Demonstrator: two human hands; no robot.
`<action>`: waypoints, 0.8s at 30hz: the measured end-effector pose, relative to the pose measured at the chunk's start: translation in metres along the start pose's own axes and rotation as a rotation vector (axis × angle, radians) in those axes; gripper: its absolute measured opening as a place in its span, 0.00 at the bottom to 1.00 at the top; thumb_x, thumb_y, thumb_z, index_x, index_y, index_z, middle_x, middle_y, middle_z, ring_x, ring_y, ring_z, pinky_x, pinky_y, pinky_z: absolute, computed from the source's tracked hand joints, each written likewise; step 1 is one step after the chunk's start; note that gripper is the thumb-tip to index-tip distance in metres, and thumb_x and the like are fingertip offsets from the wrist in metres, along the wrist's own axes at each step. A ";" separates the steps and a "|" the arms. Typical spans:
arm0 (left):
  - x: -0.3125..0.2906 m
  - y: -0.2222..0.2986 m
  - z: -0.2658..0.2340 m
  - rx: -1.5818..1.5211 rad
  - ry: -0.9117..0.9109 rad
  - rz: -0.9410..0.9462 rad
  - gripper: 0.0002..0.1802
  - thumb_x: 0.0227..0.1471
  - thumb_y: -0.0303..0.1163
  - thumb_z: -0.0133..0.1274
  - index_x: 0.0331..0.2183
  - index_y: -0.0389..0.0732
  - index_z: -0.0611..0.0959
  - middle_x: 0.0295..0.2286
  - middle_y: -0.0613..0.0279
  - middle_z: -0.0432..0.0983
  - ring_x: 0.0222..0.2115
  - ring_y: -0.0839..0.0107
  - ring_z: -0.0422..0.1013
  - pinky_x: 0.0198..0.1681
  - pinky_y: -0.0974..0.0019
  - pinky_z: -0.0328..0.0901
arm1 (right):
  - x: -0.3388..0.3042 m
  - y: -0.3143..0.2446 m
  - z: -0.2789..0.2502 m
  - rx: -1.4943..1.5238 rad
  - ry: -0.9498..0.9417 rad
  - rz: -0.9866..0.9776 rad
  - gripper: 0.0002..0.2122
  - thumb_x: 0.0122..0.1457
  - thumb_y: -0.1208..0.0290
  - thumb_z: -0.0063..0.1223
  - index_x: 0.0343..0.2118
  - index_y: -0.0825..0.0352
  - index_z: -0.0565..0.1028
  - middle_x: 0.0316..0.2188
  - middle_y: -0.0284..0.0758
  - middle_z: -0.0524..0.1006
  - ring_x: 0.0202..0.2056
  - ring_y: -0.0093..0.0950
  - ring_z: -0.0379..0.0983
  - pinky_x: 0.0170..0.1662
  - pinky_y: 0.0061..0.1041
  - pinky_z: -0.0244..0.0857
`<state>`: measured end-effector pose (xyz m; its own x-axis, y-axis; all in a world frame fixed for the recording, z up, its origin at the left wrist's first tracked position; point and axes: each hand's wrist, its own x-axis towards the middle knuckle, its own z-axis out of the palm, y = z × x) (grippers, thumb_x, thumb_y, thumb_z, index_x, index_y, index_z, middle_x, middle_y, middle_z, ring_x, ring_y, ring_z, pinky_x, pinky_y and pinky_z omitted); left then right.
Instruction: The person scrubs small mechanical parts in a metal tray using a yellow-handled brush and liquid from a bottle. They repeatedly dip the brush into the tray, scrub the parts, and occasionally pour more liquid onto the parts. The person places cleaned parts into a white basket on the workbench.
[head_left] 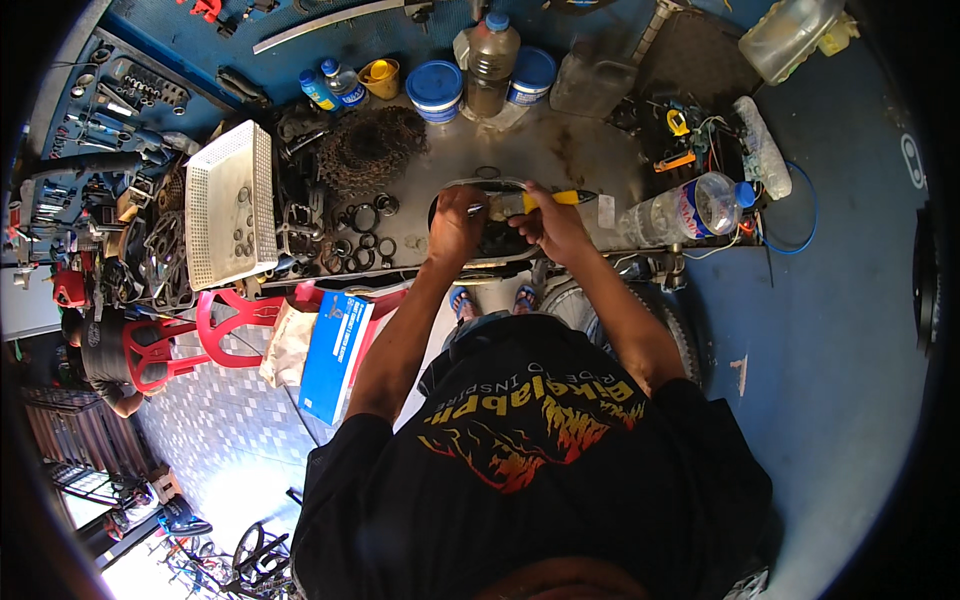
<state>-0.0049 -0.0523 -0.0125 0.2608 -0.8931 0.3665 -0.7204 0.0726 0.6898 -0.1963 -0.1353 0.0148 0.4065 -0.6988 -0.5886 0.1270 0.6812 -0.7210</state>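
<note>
My left hand (457, 222) is closed, its fingertips pinched on a small shiny metal part (474, 209). Facing it, my right hand (556, 225) has its thumb and fingers curled around a yellow-handled tool (566, 198) with a dark pointed end. The tool's other end lies between the hands, and its exact kind is unclear. Both hands are over a dark rounded basin (500, 262) with a pale rim at the bench's near edge. A thin dark ring (487, 171) lies just beyond the basin.
Bike cassettes (370, 145) and loose black rings (363, 217) cover the bench left of my hands. Beyond stand blue-lidded tubs (434, 88) and a murky bottle (492, 65). A clear jug (690, 210) lies at right. A white basket (225, 262) and red chair (225, 320) are left.
</note>
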 end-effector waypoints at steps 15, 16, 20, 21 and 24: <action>-0.011 -0.003 -0.002 -0.316 -0.062 -0.326 0.20 0.51 0.30 0.72 0.45 0.36 0.85 0.33 0.57 0.85 0.35 0.67 0.81 0.41 0.62 0.75 | -0.012 -0.019 -0.017 -0.913 -0.009 -0.456 0.18 0.65 0.54 0.65 0.35 0.68 0.81 0.26 0.31 0.82 0.29 0.24 0.80 0.34 0.26 0.70; -0.012 0.001 -0.002 -0.319 -0.078 -0.294 0.21 0.50 0.30 0.72 0.45 0.35 0.84 0.34 0.55 0.85 0.36 0.63 0.82 0.42 0.61 0.75 | -0.011 -0.022 -0.010 -0.748 -0.028 -0.433 0.18 0.65 0.53 0.64 0.34 0.67 0.81 0.25 0.31 0.81 0.28 0.23 0.78 0.33 0.25 0.69; -0.012 0.016 -0.004 -0.158 -0.074 -0.166 0.20 0.51 0.28 0.70 0.46 0.34 0.84 0.36 0.51 0.84 0.38 0.56 0.83 0.42 0.58 0.76 | -0.013 -0.020 0.013 -0.800 -0.083 -0.708 0.18 0.67 0.54 0.62 0.31 0.67 0.80 0.22 0.30 0.79 0.25 0.20 0.74 0.30 0.24 0.66; -0.014 0.019 -0.005 -0.164 -0.113 -0.228 0.20 0.51 0.28 0.69 0.46 0.34 0.84 0.36 0.50 0.84 0.38 0.55 0.83 0.42 0.58 0.76 | -0.015 -0.020 0.015 -0.866 -0.057 -0.783 0.18 0.67 0.54 0.62 0.31 0.67 0.79 0.22 0.31 0.78 0.25 0.21 0.74 0.30 0.25 0.66; -0.018 0.022 -0.010 -0.192 -0.146 -0.310 0.19 0.52 0.27 0.68 0.46 0.35 0.84 0.37 0.47 0.84 0.39 0.53 0.83 0.42 0.57 0.76 | -0.017 -0.019 0.016 -0.951 -0.047 -0.869 0.18 0.67 0.54 0.62 0.31 0.67 0.79 0.22 0.34 0.78 0.25 0.26 0.74 0.31 0.29 0.67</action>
<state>-0.0195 -0.0306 0.0024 0.3428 -0.9386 0.0395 -0.4854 -0.1410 0.8629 -0.1914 -0.1334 0.0442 0.5492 -0.8110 0.2016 -0.3190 -0.4265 -0.8464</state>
